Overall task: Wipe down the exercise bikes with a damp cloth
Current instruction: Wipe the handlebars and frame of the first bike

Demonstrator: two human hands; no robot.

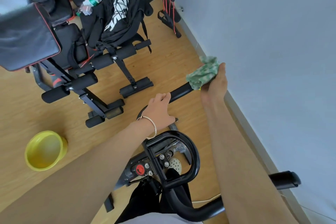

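The black exercise bike (181,152) stands right below me, its looped handlebar in the lower middle. One handlebar arm (181,92) reaches up and to the right. My left hand (160,111), a bangle on its wrist, grips that arm near its base. My right hand (215,81) holds a crumpled green and white cloth (203,72) wrapped over the far tip of the same arm, close to the wall. Another handlebar grip (284,180) sticks out at the lower right.
A yellow bowl (45,151) sits on the wooden floor at the lower left. A black weight bench (81,71) with a black bag (116,18) and plastic bottles fills the upper left. A red resistance-cord device (170,11) lies by the grey wall (272,42).
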